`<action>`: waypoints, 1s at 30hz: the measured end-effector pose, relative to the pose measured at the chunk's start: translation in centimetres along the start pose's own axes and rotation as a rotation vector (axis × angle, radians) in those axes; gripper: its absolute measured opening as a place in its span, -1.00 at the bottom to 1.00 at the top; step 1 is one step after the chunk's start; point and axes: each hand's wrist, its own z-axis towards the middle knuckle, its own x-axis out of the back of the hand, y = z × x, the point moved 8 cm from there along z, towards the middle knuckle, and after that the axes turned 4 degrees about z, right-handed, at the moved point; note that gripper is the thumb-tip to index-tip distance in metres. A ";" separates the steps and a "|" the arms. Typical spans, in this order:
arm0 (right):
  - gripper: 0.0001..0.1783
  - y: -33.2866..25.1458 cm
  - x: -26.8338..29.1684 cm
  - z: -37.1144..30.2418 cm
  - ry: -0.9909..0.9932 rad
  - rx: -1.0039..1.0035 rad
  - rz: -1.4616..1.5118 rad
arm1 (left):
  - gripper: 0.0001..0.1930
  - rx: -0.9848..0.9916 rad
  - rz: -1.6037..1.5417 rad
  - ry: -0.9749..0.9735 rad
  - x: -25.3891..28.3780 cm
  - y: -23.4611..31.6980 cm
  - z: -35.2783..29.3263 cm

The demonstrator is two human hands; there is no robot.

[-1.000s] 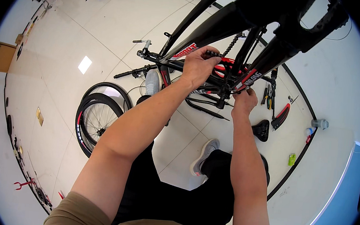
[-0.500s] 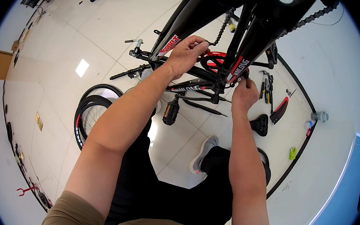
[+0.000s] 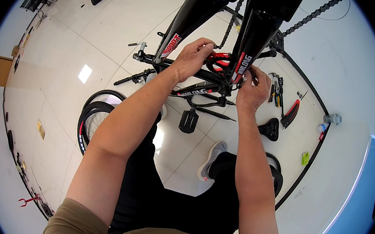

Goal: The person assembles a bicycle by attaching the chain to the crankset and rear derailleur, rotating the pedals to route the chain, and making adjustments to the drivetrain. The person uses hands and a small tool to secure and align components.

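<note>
A black bicycle frame (image 3: 186, 24) with red lettering stands in front of me, its tubes running up out of view. A chain (image 3: 231, 17) hangs down to a red chainring (image 3: 220, 61) between two tubes. My left hand (image 3: 192, 58) is curled over the chainring's upper left edge, with its fingertips pinching the lower end of the chain. My right hand (image 3: 251, 89) is closed at the chainring's right side, against the second tube (image 3: 252, 42), which hides part of the fingers. A black pedal (image 3: 188, 120) hangs below the hands.
On the tiled floor lie two wheels with tyres (image 3: 93, 118) at the left, a black saddle (image 3: 270, 128), several hand tools (image 3: 277, 87), a red-and-black tool (image 3: 290, 113) and bottles (image 3: 332, 118) at the right. My grey shoe (image 3: 212, 157) rests below the pedal.
The frame and chainring now fill more of the view, higher up. My left hand has shifted onto the chain's lower end, and my right hand has risen to the chainring.
</note>
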 end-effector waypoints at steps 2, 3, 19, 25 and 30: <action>-0.81 0.3 -0.1 0.1 -0.030 -0.050 -0.005 | -0.72 0.021 -0.022 -0.010 -0.1 0.1 0.0; -0.82 0.3 -0.1 0.2 -0.036 -0.045 -0.026 | -0.72 0.033 -0.036 -0.011 -0.1 0.1 0.0; -0.87 0.6 -0.5 0.6 -0.045 -0.045 0.005 | -0.74 0.028 -0.031 -0.144 -1.4 0.5 0.5; -0.88 0.3 -0.3 0.7 -0.044 -0.022 -0.034 | -0.72 0.102 0.090 -0.092 -2.0 1.2 -0.4; -0.85 -0.2 -0.2 0.6 -0.026 0.024 -0.097 | -0.72 0.008 0.174 -0.007 -1.7 1.1 -0.1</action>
